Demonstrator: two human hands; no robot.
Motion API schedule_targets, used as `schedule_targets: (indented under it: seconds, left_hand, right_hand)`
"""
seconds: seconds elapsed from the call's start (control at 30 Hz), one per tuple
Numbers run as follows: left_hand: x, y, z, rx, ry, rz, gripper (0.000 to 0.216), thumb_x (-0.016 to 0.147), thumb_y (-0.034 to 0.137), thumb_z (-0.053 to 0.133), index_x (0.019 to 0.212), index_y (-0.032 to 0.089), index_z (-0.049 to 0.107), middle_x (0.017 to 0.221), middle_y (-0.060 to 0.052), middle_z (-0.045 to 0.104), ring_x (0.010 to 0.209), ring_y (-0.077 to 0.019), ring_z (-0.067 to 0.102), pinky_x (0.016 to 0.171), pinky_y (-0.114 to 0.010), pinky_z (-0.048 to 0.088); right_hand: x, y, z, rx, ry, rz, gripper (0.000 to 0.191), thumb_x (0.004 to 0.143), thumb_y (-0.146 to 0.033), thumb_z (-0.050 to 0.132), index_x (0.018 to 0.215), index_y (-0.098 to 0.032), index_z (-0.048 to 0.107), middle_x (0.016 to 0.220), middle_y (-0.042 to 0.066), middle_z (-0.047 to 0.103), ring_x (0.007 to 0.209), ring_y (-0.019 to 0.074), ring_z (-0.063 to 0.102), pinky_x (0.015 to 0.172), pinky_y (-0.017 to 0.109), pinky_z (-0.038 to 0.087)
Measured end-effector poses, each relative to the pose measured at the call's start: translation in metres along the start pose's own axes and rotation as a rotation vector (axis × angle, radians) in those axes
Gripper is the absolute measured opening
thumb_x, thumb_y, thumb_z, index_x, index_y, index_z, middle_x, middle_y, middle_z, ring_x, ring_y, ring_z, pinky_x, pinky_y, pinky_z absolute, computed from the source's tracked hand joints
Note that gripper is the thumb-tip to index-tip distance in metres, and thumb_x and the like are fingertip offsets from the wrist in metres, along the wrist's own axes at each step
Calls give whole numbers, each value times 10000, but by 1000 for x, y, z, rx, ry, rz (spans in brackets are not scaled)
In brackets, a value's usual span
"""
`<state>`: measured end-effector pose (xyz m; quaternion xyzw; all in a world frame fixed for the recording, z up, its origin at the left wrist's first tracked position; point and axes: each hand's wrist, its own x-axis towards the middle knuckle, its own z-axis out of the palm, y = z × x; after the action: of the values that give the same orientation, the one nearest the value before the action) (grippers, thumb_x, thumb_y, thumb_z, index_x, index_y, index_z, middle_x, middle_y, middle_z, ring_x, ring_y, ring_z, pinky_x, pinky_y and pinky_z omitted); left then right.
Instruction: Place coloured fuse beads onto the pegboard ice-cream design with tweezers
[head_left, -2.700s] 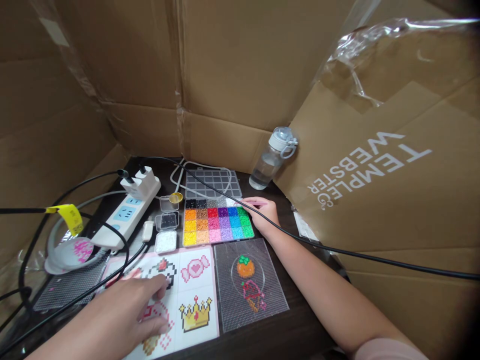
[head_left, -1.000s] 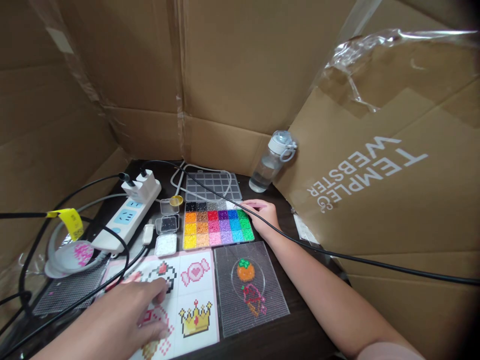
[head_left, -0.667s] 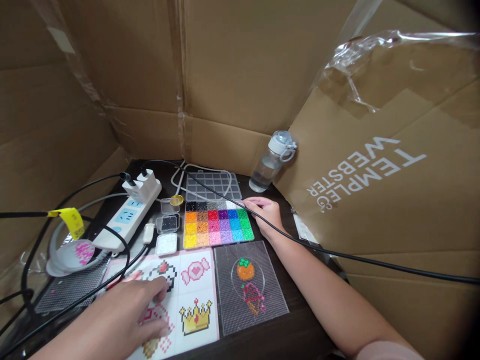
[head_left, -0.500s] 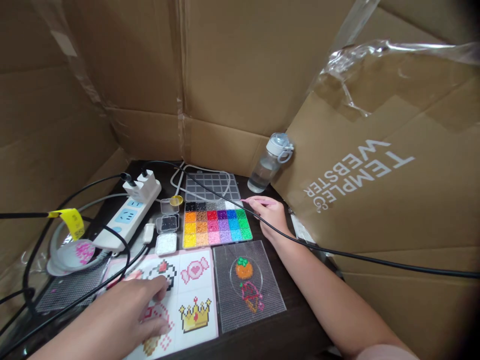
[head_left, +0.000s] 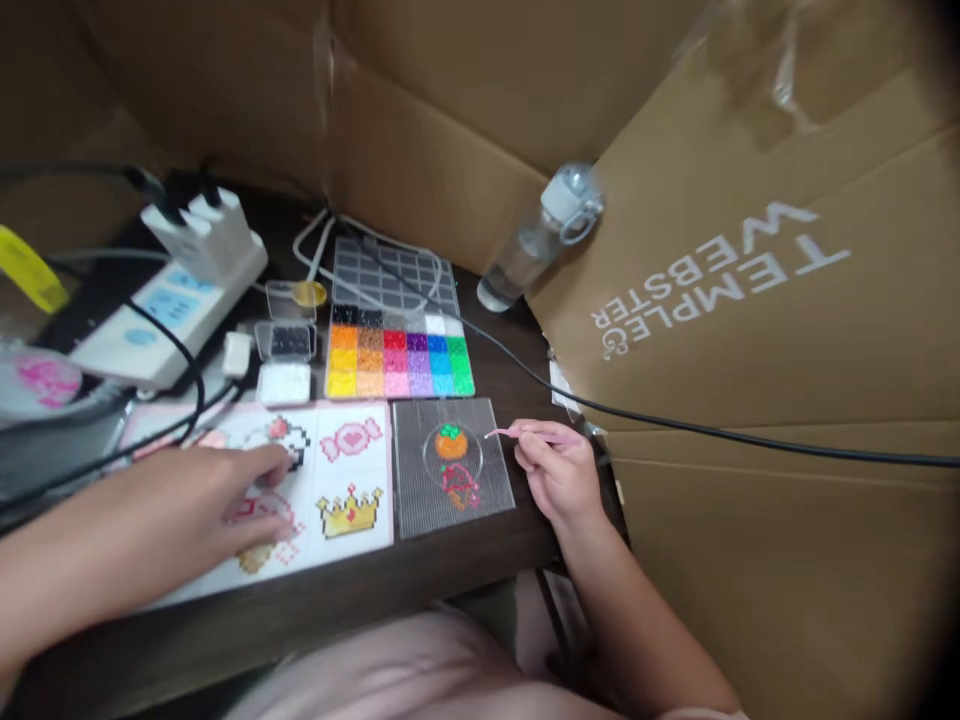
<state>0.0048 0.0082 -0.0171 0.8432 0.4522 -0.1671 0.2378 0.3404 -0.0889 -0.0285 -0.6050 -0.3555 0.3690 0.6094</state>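
Observation:
Pink tweezers (head_left: pixel 525 436) are pinched in my right hand (head_left: pixel 562 470), just right of the clear pegboard (head_left: pixel 409 490). A tiny pale speck, perhaps a bead, shows at their tip. On the pegboard are an orange fruit made of beads (head_left: pixel 451 442) with a green top and a red-and-brown ice cream cone of beads (head_left: pixel 459 485). My left hand (head_left: pixel 232 490) rests open on the pattern sheet (head_left: pixel 307 540), thumb and fingers apart, partly covering the printed ice cream and cupcake. A candy and a crown are printed on the sheet's right half.
Behind the pegboard sits a bead box (head_left: pixel 397 350) sorted by colour. Small cases of white beads (head_left: pixel 283 384) and black beads (head_left: pixel 289 342) stand left of it. A power strip (head_left: pixel 165 310), a black cable (head_left: pixel 675 435), a water bottle (head_left: pixel 532 245) and cardboard walls (head_left: pixel 750 370) surround the area.
My right hand has brought the tweezers from the bead box's white compartment toward me, to the pegboard's right edge. My left hand stays on the sheet. The camera view has tilted down.

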Motion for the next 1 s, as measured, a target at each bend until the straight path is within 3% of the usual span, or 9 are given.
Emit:
schedule_targets:
  seconds: [0.1, 0.2, 0.37, 0.47, 0.63, 1.0]
  left_hand:
    - [2, 2, -3, 93, -58, 38, 450, 826, 539, 425, 996, 173, 625, 726, 22, 629, 771, -254, 666, 760, -323, 381]
    - [2, 3, -5, 132, -95, 53, 476, 825, 550, 413, 1009, 157, 607, 653, 40, 582, 754, -245, 664, 754, -322, 370]
    - [0, 5, -7, 156, -103, 68, 515, 856, 552, 347, 1028, 147, 614, 654, 39, 573, 722, -224, 648, 744, -307, 344]
    - [-2, 7, -9, 107, -74, 10, 451, 866, 579, 411, 999, 204, 624, 670, 26, 607, 678, -190, 619, 681, -251, 309]
    - [-3, 10, -11, 53, -68, -40, 324, 875, 534, 496, 952, 236, 598, 672, 16, 620, 652, -205, 588, 610, -264, 271]
    - [-1, 8, -9, 142, -112, -24, 412, 896, 571, 434, 1030, 208, 573, 708, 39, 613, 724, -181, 613, 616, -233, 278]
  right_hand:
    - [-23, 10, -15, -143, -43, -78, 42, 663, -265, 779, 682, -240, 751, 754, 59, 743, 639, 188, 642, 589, 339, 517]
    - [-37, 15, -23, -277, -122, -131, 30, 709, -264, 752, 683, -249, 755, 751, 62, 745, 726, 230, 685, 715, 400, 557]
    - [-41, 17, -26, -339, -183, -183, 62, 751, -218, 731, 708, -255, 756, 770, 53, 754, 710, 215, 693, 716, 383, 569]
    - [-40, 16, -29, -350, -232, -218, 73, 764, -195, 720, 720, -241, 754, 773, 51, 760, 708, 203, 700, 709, 361, 575]
    - [-41, 12, -30, -354, -324, -294, 158, 764, -91, 704, 761, -240, 757, 789, 30, 768, 712, 171, 705, 722, 317, 573]
    - [-41, 10, -26, -377, -344, -318, 201, 761, -48, 695, 785, -237, 760, 802, 28, 767, 722, 166, 705, 727, 312, 570]
